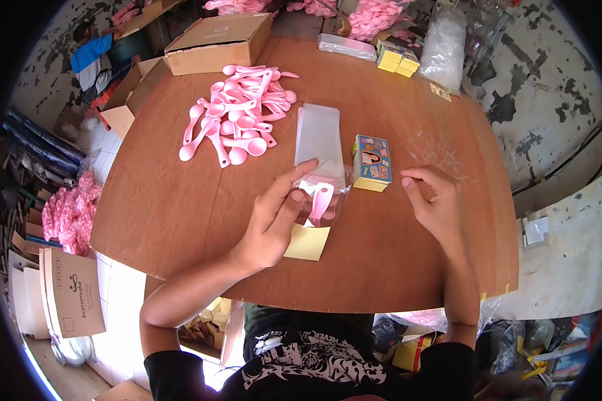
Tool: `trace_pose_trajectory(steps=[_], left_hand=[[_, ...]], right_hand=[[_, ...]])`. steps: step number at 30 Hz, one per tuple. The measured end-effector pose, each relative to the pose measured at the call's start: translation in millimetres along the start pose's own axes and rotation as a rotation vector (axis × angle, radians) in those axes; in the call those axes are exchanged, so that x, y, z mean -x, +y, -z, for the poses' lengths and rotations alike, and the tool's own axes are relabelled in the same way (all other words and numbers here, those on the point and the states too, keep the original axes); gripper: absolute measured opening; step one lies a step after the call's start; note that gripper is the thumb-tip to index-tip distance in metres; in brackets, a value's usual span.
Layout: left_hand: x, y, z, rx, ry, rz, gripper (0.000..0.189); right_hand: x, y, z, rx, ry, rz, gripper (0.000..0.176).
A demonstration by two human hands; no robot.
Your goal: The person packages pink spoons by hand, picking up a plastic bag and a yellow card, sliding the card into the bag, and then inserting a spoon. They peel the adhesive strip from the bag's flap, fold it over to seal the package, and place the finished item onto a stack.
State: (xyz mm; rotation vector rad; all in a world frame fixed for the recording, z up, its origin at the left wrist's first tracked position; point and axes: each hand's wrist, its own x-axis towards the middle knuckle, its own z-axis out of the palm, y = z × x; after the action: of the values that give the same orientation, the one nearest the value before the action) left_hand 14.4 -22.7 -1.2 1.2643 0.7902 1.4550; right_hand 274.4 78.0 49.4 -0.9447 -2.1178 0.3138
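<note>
My left hand [271, 224] is closed on a small clear plastic bag that has a pink measuring spoon [322, 199] inside. Just under the bag, a pale yellow card [308, 242] lies on the table. A stack of flat clear bags [318, 134] sits beyond my left fingers. My right hand [436, 198] is raised to the right of a stack of printed cards [373, 159], thumb and forefinger pinched together; I cannot tell if something thin is between them. To the left, loose pink spoons [237, 117] form a heap.
Thin clear plastic scraps [435, 148] lie on the wooden table [180, 220] at right. Along its far edge are a cardboard box [217, 43], small yellow boxes [398, 59] and a bulky clear plastic bag [445, 50]. At far left a person [92, 57] is beside open cartons.
</note>
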Motion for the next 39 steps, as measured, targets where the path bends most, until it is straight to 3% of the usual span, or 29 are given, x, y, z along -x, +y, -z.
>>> trace_pose_trajectory(steps=[5, 14, 17, 35, 38, 39], left_hand=[[0, -6, 2, -0.070, -0.033, -0.087, 0.043], [0, 3, -1, -0.034, -0.038, 0.019, 0.045], [-1, -3, -1, -0.028, -0.036, -0.054, 0.044], [3, -1, -13, -0.035, -0.098, 0.002, 0.045], [4, 3, -12, -0.130, -0.147, -0.008, 0.047], [4, 2, -11, -0.131, -0.147, -0.006, 0.047]], right_hand=[[3, 3, -1, -0.001, 0.004, 0.017, 0.008], [5, -3, 2, 0.005, -0.033, -0.021, 0.009], [5, -7, -1, -0.014, 0.002, 0.021, 0.008], [12, -35, -4, -0.063, -0.024, 0.152, 0.010], [12, -42, -14, -0.332, -0.090, -0.021, 0.014], [10, -45, -19, -0.523, -0.158, -0.161, 0.017]])
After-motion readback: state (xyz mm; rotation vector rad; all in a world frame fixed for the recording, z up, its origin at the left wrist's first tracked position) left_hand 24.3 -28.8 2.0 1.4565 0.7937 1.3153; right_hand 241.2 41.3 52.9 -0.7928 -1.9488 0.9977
